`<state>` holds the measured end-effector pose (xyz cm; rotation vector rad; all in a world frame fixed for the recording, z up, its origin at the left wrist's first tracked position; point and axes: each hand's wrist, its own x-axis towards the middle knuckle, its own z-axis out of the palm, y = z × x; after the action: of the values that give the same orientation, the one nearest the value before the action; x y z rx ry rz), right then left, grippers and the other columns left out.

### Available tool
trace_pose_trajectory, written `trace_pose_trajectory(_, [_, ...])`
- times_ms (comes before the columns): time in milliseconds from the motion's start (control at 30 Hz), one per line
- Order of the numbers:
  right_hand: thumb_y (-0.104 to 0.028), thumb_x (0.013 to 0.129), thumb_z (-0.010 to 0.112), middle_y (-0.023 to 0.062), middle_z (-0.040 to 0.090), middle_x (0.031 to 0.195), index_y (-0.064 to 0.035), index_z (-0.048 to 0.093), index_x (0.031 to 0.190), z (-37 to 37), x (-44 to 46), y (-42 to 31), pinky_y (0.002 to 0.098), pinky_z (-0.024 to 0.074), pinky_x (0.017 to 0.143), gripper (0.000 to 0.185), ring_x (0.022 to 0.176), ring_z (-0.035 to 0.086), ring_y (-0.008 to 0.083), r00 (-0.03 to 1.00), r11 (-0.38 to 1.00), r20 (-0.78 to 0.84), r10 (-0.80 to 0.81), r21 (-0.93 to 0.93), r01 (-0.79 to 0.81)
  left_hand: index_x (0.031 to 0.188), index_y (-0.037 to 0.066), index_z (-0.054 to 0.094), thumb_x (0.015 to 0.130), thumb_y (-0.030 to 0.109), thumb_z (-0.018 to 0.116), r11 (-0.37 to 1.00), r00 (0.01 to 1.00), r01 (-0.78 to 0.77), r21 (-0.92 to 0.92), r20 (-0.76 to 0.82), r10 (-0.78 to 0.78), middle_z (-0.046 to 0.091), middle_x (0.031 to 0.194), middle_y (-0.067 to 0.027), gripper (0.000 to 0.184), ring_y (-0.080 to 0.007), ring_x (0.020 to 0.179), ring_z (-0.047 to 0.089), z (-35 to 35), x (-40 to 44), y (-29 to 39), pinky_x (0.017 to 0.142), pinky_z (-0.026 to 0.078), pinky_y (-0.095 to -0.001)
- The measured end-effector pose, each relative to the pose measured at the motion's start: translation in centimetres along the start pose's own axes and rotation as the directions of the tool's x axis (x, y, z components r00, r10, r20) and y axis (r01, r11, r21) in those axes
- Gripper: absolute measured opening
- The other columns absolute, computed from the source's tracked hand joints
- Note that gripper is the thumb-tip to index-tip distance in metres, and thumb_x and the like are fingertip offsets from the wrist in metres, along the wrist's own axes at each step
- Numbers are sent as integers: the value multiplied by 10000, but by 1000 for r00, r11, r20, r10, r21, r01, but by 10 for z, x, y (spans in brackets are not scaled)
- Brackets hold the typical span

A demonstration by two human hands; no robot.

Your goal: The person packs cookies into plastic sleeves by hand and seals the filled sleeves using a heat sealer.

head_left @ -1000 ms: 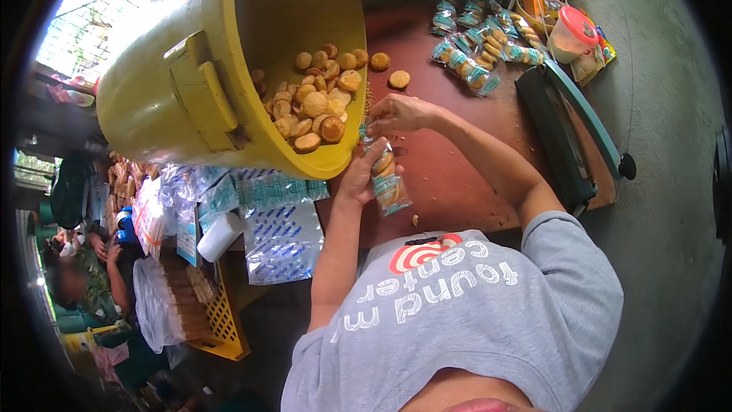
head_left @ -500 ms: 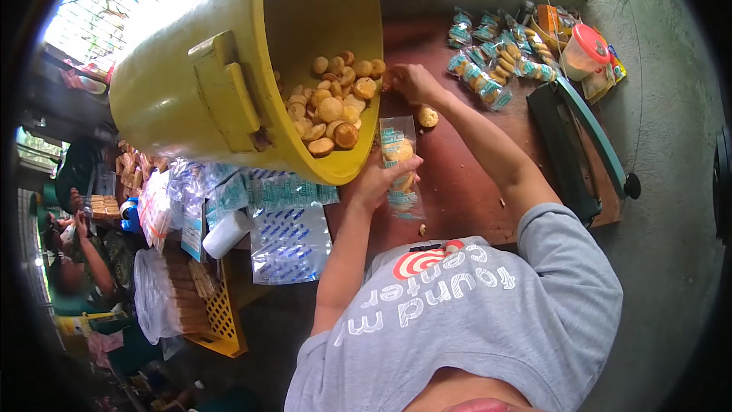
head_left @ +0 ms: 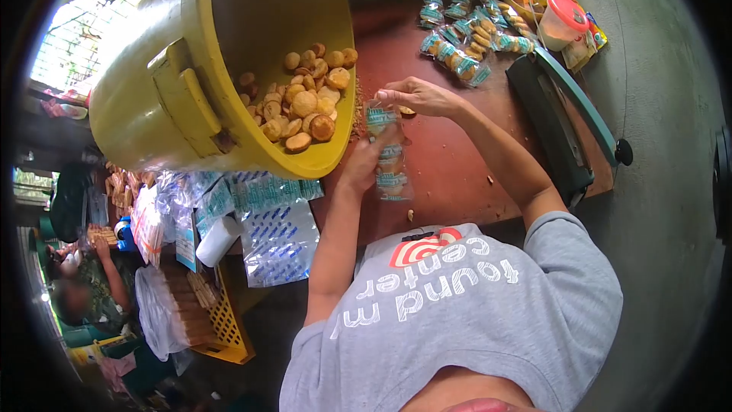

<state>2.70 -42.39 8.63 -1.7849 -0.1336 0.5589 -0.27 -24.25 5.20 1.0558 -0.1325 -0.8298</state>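
Note:
Upright in my left hand (head_left: 364,162) is a clear printed bag (head_left: 393,179) with round cookies inside, its fingers wrapped round the middle. My right hand (head_left: 421,97) is at the bag's top end, fingertips pressed together on the plastic edge. Beside them, a yellow barrel (head_left: 156,69) lies on its side, its mouth facing my hands, with many loose round cookies (head_left: 305,103) inside. One more cookie (head_left: 407,111) lies on the red-brown table (head_left: 457,160), partly hidden below my right hand.
Several filled cookie bags (head_left: 457,61) lie at the table's far side, near a red-lidded tub (head_left: 564,21). A sealer with a teal arm (head_left: 583,111) stands at right. Flat printed bags (head_left: 280,244) and a yellow crate (head_left: 229,328) are at left, with another person (head_left: 99,282) beyond.
My right hand has come from beside the barrel's mouth to the top of the bag. My left hand still holds the bag. The camera view has shifted a little.

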Motion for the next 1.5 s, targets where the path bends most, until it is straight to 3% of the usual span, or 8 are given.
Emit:
trace_pose_trajectory(100, [-210,798,650,30,615,809,9,647,911,12,-7,11,260,446,739,247,827,546,106,879,892,-168,-447,-153,424,1047,74,507,848,282,574,997,999,42,-67,23,-40,591,832,-61,295,-134,663,588,1,5,5,560,495,-262])
trace_pose_trajectory(333, [-179,790,653,32,615,783,-5,656,859,8,-40,25,253,454,665,187,747,569,109,893,969,-379,-244,-62,238,1044,47,497,844,344,550,987,962,159,19,221,-159,598,835,-87,362,-154,643,597,17,17,0,555,504,-269])
trace_pose_trajectory(500, [-227,823,619,70,640,706,5,663,860,1,-85,27,260,464,527,238,609,573,90,667,812,-470,-578,-407,418,1075,38,485,822,354,585,969,931,127,211,313,-190,601,889,-104,417,-163,684,608,46,36,-1,616,511,-279])
trace_pose_trajectory(833, [-195,841,596,27,626,715,-14,596,1058,-18,-193,57,211,465,516,283,594,553,56,601,910,-775,-196,83,405,1021,-2,537,805,373,606,875,694,224,430,560,-453,615,914,-128,438,-195,713,614,131,88,-30,628,508,-304])
trace_pose_trajectory(1033, [-125,823,601,-16,540,655,-90,613,1042,-23,-263,8,225,419,610,222,639,488,61,220,907,-898,-381,-409,-97,1038,-2,531,810,393,581,866,541,257,429,679,-497,608,887,-112,458,-200,704,611,184,101,-40,609,505,-302])
trace_pose_trajectory(1100, [-163,772,645,37,535,646,-93,620,972,-37,-280,5,276,402,556,213,550,476,141,-171,626,-618,-767,-665,-406,1053,8,523,814,393,576,850,515,304,431,676,-527,607,883,-103,456,-199,699,608,196,112,-47,611,508,-306])
trace_pose_trajectory(1333, [-228,816,614,54,630,765,-82,622,965,-94,-298,27,294,468,674,209,741,605,168,-231,921,-895,-381,-391,-7,1029,65,535,818,411,572,751,504,395,528,559,-658,613,883,-96,407,-197,698,604,216,162,-86,614,517,-310])
trace_pose_trajectory(1500, [-308,795,614,70,659,822,-100,610,991,-103,-297,24,309,489,663,286,738,630,177,-143,903,-928,-344,-285,-322,1016,81,535,819,414,576,683,467,386,620,507,-724,617,860,-94,389,-208,666,615,235,178,-81,580,530,-327])
